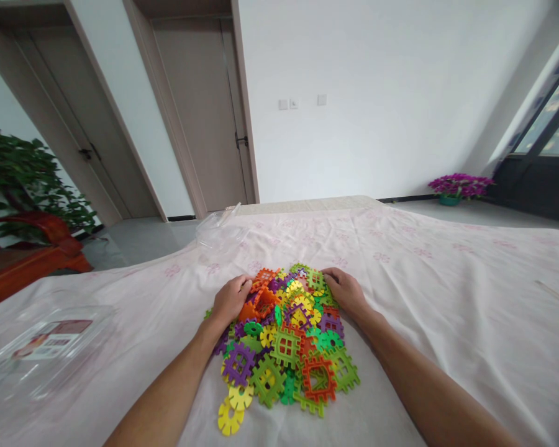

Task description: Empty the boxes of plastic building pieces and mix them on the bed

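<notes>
A heap of flat plastic interlocking pieces [286, 338] in orange, green, yellow, purple and red lies on a white sheet with faint pink flowers [447, 298]. My left hand [230, 299] rests on the heap's far left side, fingers curled around orange pieces. My right hand [345, 290] lies on the far right side, fingers curled over green pieces. Whether either hand grips a single piece is unclear. A yellow gear-shaped piece [230, 417] lies loose at the near edge.
A clear plastic box with a printed label [41, 351] sits at the left. A crumpled clear bag [218, 231] lies at the far edge. Beyond are two doors, a leafy plant on a red stand [23, 186] and purple flowers [459, 186].
</notes>
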Available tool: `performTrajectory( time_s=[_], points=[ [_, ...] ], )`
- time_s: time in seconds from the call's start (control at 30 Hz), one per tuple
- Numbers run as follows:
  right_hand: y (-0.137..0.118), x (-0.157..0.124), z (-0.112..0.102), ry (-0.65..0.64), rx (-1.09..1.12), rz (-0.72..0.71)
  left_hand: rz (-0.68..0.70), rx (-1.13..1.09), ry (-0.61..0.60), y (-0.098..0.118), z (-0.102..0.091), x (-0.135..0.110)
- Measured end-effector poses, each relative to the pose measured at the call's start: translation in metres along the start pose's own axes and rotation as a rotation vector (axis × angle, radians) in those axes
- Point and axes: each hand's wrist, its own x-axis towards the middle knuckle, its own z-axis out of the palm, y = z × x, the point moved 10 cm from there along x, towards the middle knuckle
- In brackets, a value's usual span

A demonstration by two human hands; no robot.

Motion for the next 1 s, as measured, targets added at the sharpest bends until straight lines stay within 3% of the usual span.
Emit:
performTrajectory(
  time_s=[0.8, 1.0],
  points=[
    [-0.003, -0.001, -0.001, 0.004, 0.01, -0.007, -0.004, -0.005, -0.015, 0.0, 0.001, 0.0],
    [-0.026, -0.008, -0.002, -0.042, 0.115, -0.088, -0.002, -0.01, -0.013, 0.001, 0.001, 0.0]
  ],
)
